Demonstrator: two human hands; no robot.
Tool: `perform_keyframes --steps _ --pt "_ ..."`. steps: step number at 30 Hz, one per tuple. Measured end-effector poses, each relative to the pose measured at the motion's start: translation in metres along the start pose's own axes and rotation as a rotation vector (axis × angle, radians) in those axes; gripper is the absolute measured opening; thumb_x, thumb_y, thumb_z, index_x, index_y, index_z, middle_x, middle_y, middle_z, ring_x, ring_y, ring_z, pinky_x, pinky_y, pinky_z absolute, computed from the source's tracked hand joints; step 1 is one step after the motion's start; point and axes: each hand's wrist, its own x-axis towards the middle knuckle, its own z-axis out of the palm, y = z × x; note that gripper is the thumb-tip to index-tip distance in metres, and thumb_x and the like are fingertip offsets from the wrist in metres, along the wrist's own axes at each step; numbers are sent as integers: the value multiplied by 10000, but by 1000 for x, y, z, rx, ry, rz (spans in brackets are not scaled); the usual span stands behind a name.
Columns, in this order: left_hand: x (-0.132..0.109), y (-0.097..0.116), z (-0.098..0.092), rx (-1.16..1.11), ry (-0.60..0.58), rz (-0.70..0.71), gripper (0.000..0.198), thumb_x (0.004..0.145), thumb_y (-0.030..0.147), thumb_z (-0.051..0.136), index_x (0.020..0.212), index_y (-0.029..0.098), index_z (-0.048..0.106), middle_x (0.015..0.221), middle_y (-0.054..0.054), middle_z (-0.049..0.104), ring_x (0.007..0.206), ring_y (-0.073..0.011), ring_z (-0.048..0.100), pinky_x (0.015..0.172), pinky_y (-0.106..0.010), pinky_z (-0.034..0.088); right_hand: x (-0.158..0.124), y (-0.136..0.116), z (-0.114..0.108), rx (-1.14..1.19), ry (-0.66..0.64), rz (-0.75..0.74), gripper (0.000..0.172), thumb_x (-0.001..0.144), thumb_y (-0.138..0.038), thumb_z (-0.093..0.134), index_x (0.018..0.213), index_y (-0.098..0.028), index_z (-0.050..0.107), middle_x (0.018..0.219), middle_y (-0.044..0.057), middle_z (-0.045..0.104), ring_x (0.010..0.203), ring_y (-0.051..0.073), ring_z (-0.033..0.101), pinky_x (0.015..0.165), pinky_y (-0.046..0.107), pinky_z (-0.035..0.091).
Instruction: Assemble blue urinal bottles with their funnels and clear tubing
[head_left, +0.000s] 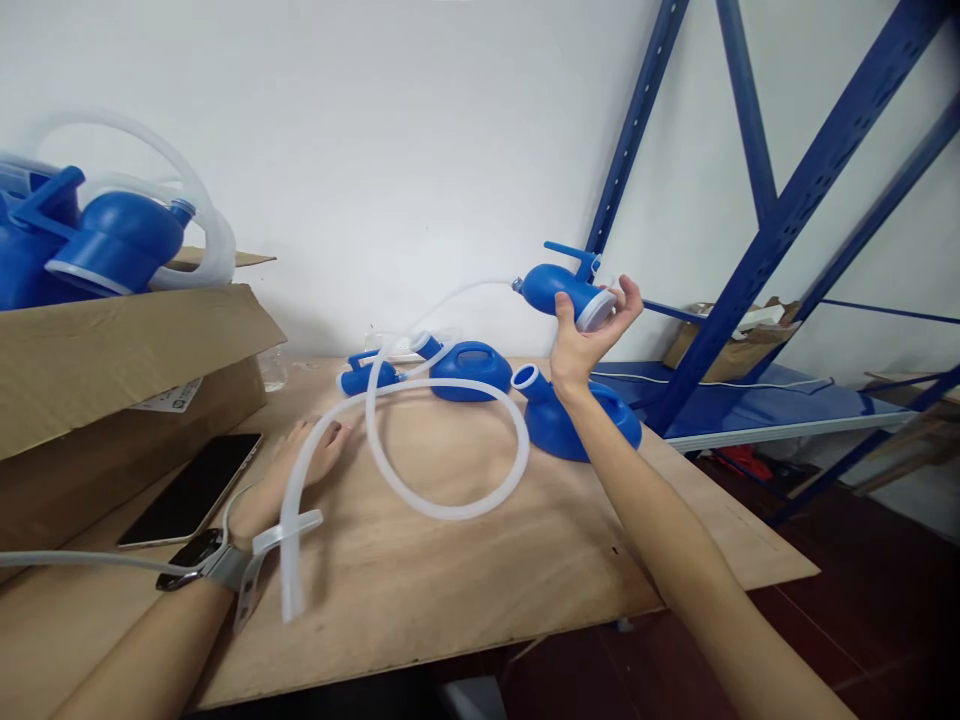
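My right hand holds up a blue plastic urinal cup with a white rim, tilted on its side, its lid raised on a hinge. From the cup's narrow end a translucent hose runs down, loops above the table and ends near my left wrist. A clear strap is around the hose close to that end. My left hand lies on the table with loosely extended fingers, partly behind the hose. Below my right hand stands a blue urinal bottle, its neck uncapped. Another blue bottle and cup sit farther back.
On the left, an open cardboard box bears several blue cups and coiled hoses. A black phone lies beside it on the wooden table. Blue metal shelving with another carton stands on the right. A white wall is behind.
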Motion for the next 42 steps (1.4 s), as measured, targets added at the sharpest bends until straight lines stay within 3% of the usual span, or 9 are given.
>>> perform_keyframes --steps 6,11,17,20,25,30,34,39,42 --pt "-5 11 -20 298 -73 -170 583 963 523 394 1348 132 590 1192 -229 652 1090 -429 637 834 -523 523 -14 -8 3 -10 -29 -72 679 964 -488 580 1519 -275 250 1378 142 399 1319 312 487 1125 612 403" --pt "-2 13 -13 144 -95 274 571 945 381 487 1504 263 477 1462 -151 522 1207 -346 609 904 -436 542 -39 -36 2 57 -277 -193 615 879 -499 701 1382 -265 434 1217 114 505 1172 307 565 1046 571 484" --pt "-5 32 2 117 -64 619 387 860 175 535 1195 243 715 1236 -123 656 1189 -314 603 1053 -491 446 -77 -52 2 114 -732 -163 565 867 -404 720 1365 -268 493 1247 110 522 1182 296 562 1046 506 496" --pt "-13 50 6 69 -82 710 449 839 148 553 1256 248 686 1181 -102 687 1128 -282 632 1103 -518 396 -96 -54 3 72 -945 -41 490 886 -388 700 1334 -255 551 1256 105 508 1167 279 582 1031 452 503" --pt "-28 81 14 130 69 957 583 884 168 563 1458 258 531 1253 -153 653 1123 -304 630 1034 -529 459 -121 -49 1 -32 -1279 202 546 891 -526 690 1338 -234 578 1224 96 574 1032 257 651 959 414 515" --pt "-40 111 17 208 235 1256 249 968 161 532 1175 179 670 1067 -124 714 988 -244 665 981 -468 518 -123 -49 -2 -48 -1495 236 627 953 -631 554 1476 -290 497 1265 115 632 1189 314 622 1023 448 469" --pt "-45 121 19 69 183 1159 160 961 119 518 961 157 673 1089 -135 721 987 -235 676 946 -420 549 -89 -52 -15 -165 -1445 99 671 969 -678 473 1535 -318 444 1317 133 636 1240 357 589 1039 516 454" --pt "-40 108 19 -248 143 807 325 1004 190 453 1303 159 577 1240 -147 695 1154 -260 649 1007 -424 524 -24 -9 -57 -403 -944 -119 598 976 -582 536 1446 -214 554 1370 165 614 1312 347 515 1116 549 398" --pt "-33 99 16 -427 174 517 392 1044 298 402 1402 167 497 1158 -132 730 1041 -252 697 913 -390 545 -7 31 -84 -611 -976 -51 732 915 -652 590 1468 -176 531 1365 187 626 1284 382 547 1090 586 400"
